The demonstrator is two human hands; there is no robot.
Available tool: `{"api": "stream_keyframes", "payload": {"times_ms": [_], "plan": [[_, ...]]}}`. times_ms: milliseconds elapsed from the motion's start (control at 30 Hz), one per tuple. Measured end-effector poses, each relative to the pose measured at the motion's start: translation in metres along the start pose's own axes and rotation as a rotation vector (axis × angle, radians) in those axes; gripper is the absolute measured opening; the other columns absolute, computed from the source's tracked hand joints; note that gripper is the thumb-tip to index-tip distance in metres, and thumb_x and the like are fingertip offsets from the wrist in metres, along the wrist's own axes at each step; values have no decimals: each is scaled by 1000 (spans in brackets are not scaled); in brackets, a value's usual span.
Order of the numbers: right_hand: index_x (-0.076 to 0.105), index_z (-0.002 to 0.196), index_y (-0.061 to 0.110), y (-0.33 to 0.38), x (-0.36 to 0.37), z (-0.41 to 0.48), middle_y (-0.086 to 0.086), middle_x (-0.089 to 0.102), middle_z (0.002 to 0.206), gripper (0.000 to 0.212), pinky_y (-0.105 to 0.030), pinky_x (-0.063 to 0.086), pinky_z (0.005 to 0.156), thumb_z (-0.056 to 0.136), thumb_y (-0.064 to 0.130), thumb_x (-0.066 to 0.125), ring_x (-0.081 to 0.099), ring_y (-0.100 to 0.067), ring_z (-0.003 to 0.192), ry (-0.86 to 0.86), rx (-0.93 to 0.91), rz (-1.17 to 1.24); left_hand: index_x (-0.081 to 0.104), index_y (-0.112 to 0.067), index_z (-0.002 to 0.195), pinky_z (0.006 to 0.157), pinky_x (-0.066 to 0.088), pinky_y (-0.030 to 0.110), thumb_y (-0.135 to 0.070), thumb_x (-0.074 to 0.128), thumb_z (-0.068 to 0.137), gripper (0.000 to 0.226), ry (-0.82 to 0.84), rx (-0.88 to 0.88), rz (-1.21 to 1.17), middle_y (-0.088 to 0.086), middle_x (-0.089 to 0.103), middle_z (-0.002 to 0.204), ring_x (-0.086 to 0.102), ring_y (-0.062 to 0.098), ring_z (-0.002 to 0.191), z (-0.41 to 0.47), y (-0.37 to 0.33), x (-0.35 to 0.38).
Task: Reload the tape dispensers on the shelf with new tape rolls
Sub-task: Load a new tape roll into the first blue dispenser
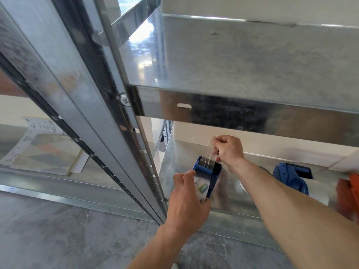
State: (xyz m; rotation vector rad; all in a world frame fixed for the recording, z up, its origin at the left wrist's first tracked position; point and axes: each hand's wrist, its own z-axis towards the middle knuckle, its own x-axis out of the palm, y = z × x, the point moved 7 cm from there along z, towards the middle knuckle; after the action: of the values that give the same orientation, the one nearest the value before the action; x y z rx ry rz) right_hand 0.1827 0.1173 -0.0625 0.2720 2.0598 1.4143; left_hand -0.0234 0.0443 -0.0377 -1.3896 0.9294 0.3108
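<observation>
While gripped by hands — left hand (186,199), right hand (228,150) — blue dispenser (206,171)

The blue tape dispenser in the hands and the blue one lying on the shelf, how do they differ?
The held blue plastic tape dispenser is gripped by the left hand, while the right hand pulls clear tape from it. The other blue dispenser lies untouched on the metal shelf, farther right. Both are blue.

One head-worn view looks steeply down, close upon the metal shelf (194,193) and floor (58,230).
</observation>
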Motion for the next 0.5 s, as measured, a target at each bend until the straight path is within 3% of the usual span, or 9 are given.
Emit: {"api": "stream_keyframes", "payload": {"times_ms": [200,300,400,500], "plan": [[71,75,13,-13,2,4,1,65,55,21,-29,51,50,95,21,68,62,-17,54,-4,102,50,30,-26,134,69,42,18,-18,71,79,69,-2,-52,-107,-3,57,117,55,13,93,-4,13,8],[69,68,12,-22,6,5,0,64,57,24,-32,54,63,91,17,73,60,-17,57,24,138,84,36,-27,130,71,44,15,-17,76,78,66,-49,-38,-172,-8,55,112,56,12,93,-9,14,10],[71,73,11,-28,7,4,-6,69,75,16,-38,58,78,89,13,75,62,-20,70,58,233,165,38,-26,130,70,44,10,-17,78,79,66,-68,-30,-209,-11,52,110,58,11,95,-8,12,10],[71,90,4,-28,10,-4,-12,71,84,4,-30,59,59,89,7,72,67,-20,67,135,428,296,40,-26,129,67,45,7,-17,79,79,64,-81,-22,-236,-11,53,108,58,11,93,-7,10,8]]}}
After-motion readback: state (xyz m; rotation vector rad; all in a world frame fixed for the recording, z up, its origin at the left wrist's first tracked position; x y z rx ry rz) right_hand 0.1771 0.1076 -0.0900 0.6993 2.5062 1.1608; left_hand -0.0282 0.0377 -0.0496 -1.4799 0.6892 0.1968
